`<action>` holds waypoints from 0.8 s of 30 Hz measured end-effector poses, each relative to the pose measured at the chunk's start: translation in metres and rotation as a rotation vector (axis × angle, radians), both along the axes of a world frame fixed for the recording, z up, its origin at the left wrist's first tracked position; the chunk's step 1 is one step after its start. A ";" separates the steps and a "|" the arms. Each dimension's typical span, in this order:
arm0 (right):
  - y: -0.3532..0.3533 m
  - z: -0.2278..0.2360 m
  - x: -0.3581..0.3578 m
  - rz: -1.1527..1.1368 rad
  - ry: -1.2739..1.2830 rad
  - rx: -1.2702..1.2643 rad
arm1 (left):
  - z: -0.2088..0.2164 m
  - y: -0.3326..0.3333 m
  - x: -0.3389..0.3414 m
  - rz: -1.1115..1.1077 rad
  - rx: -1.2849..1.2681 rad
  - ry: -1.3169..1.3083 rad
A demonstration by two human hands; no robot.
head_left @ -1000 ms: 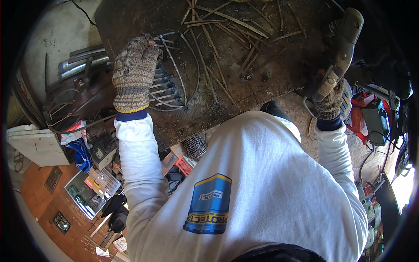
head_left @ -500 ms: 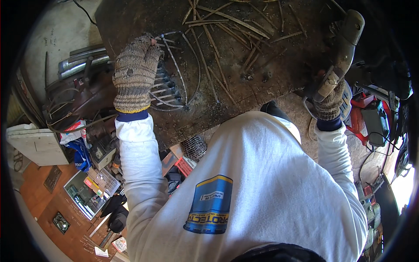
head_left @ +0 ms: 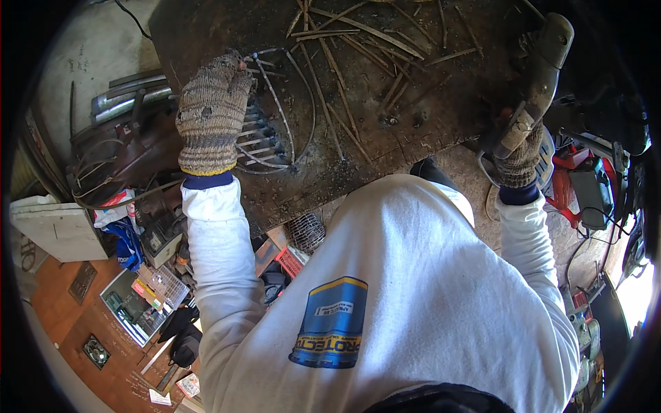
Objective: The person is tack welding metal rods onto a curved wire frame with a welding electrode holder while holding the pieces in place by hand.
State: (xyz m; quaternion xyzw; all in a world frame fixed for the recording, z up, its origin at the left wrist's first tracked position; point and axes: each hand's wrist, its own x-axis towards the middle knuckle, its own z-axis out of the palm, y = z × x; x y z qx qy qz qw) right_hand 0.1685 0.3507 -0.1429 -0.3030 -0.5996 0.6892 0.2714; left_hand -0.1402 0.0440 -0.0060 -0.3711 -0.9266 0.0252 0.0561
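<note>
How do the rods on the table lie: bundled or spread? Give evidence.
Spread: the rods cross one another at different angles on the table.

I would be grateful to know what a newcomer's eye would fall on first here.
Probably the white shirt, filling the lower middle, with its blue print. Next come the loose rods scattered on the dark table at the top, then the wire frame by the gloved left grip.

Rough knit glove [head_left: 212, 120], metal wire frame [head_left: 281, 108] (matt)
</note>
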 end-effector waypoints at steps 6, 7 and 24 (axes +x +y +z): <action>0.004 -0.007 0.002 0.007 0.043 -0.003 | 0.000 0.003 0.001 -0.003 -0.004 0.004; 0.003 -0.006 0.001 0.013 0.046 0.021 | 0.001 0.002 0.001 -0.001 -0.005 0.006; 0.002 0.000 -0.002 0.011 0.044 -0.005 | 0.000 0.000 0.000 0.010 0.012 -0.011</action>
